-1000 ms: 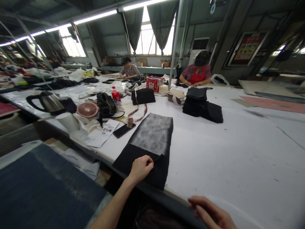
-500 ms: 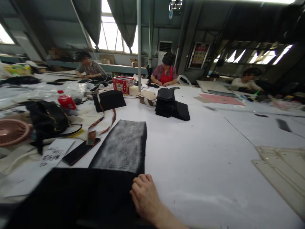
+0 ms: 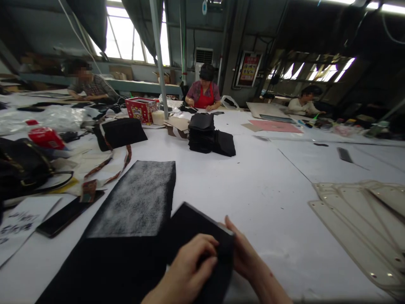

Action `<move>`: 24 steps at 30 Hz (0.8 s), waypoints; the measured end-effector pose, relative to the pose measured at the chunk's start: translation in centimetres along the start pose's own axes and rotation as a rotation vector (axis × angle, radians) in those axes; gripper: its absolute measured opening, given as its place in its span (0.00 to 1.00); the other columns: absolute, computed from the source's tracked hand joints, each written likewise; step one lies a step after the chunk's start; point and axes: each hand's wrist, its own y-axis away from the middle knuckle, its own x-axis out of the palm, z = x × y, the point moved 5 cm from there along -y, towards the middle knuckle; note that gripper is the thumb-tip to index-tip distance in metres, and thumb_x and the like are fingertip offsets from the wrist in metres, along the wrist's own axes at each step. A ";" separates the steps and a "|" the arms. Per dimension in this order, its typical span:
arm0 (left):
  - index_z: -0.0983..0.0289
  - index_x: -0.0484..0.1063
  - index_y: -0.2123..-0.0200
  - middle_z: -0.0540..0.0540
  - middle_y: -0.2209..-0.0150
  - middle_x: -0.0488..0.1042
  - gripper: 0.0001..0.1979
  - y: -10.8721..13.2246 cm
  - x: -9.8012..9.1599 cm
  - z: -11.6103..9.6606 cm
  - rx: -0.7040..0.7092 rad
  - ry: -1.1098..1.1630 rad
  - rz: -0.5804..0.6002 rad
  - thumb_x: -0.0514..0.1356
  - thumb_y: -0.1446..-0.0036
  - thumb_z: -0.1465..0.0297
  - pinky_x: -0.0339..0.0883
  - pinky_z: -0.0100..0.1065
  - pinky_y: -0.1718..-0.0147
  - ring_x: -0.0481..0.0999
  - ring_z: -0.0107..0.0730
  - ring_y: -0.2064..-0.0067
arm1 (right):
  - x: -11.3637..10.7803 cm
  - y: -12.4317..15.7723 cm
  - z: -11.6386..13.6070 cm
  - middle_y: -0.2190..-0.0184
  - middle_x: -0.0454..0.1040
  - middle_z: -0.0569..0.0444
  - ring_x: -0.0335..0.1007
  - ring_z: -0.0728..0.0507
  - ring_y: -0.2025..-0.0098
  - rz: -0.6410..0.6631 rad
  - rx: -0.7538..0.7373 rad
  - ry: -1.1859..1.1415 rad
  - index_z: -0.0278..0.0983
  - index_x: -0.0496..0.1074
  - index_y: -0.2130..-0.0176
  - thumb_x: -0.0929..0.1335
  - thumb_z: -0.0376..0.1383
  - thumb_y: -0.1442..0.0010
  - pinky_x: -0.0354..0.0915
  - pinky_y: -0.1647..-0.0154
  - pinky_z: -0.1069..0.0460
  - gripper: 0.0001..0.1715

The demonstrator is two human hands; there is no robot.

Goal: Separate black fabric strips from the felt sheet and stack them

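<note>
Both of my hands are on a black piece of sheet material (image 3: 202,228), possibly fabric or leather, raised above the table with its far corner pointing forward. My left hand (image 3: 190,264) lies over its near side, fingers curled and closed on it. From the right, my right hand (image 3: 245,251) grips the edge, partly hidden behind the piece. Just left is a larger black sheet (image 3: 120,261) lying flat. Beyond it stretches a black panel with a whitish, dusty-looking surface (image 3: 136,198). Where the raised piece meets the black sheet is hard to make out.
A stack of black pieces (image 3: 202,133) stands ahead on the white table (image 3: 253,190). On the left are a phone (image 3: 66,215), a patterned strap (image 3: 122,164), a black bag (image 3: 22,164) and a red bottle (image 3: 46,137). Beige panels (image 3: 354,228) lie right. Several people (image 3: 204,95) sit across the table.
My left hand has come into view. My right hand has moved right from the black sheet's edge, and a black piece is now raised between both hands. The camera has turned slightly right.
</note>
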 end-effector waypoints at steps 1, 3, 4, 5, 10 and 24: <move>0.62 0.73 0.62 0.54 0.52 0.73 0.06 -0.7 1.6 -1.1 0.144 -0.015 0.133 0.57 0.39 0.69 0.70 0.30 0.53 0.73 0.30 0.54 | -2.2 0.8 1.2 0.70 0.74 0.52 0.69 0.48 0.69 -0.014 0.022 -0.012 0.34 0.74 0.63 0.62 0.58 0.38 0.64 0.65 0.53 0.30; 0.60 0.72 0.57 0.52 0.49 0.72 0.10 -2.2 4.2 -1.8 0.298 -0.123 0.281 0.57 0.41 0.75 0.66 0.33 0.48 0.71 0.32 0.49 | -6.2 2.2 3.0 0.73 0.73 0.53 0.68 0.48 0.72 -0.034 0.106 0.057 0.33 0.75 0.65 0.64 0.58 0.39 0.65 0.65 0.52 0.31; 0.59 0.70 0.53 0.52 0.47 0.71 0.12 -3.1 5.0 -1.5 0.307 -0.201 0.275 0.58 0.41 0.75 0.64 0.36 0.46 0.70 0.34 0.46 | -7.8 2.8 3.8 0.72 0.74 0.52 0.69 0.47 0.70 -0.047 0.130 0.124 0.32 0.75 0.64 0.64 0.57 0.39 0.65 0.63 0.51 0.31; 0.59 0.69 0.50 0.53 0.45 0.69 0.15 -4.1 5.5 -0.9 0.308 -0.279 0.260 0.59 0.41 0.75 0.62 0.39 0.43 0.67 0.37 0.44 | -9.0 3.3 4.6 0.70 0.75 0.50 0.70 0.45 0.68 -0.059 0.136 0.211 0.32 0.75 0.62 0.65 0.56 0.40 0.66 0.60 0.49 0.30; 0.61 0.66 0.48 0.56 0.43 0.67 0.21 -6.7 6.5 2.0 0.334 -0.525 0.314 0.65 0.44 0.67 0.61 0.46 0.43 0.65 0.45 0.42 | -11.3 3.1 8.0 0.67 0.76 0.51 0.70 0.46 0.67 -0.128 0.101 0.749 0.32 0.76 0.63 0.70 0.51 0.44 0.65 0.63 0.51 0.23; 0.62 0.68 0.60 0.55 0.57 0.70 0.05 -7.7 6.0 2.7 0.281 -0.746 0.349 0.59 0.38 0.68 0.68 0.40 0.56 0.70 0.40 0.55 | -6.9 -1.9 5.4 0.67 0.74 0.53 0.68 0.43 0.63 -0.651 -0.239 1.533 0.40 0.70 0.65 0.64 0.37 0.42 0.57 0.64 0.50 0.06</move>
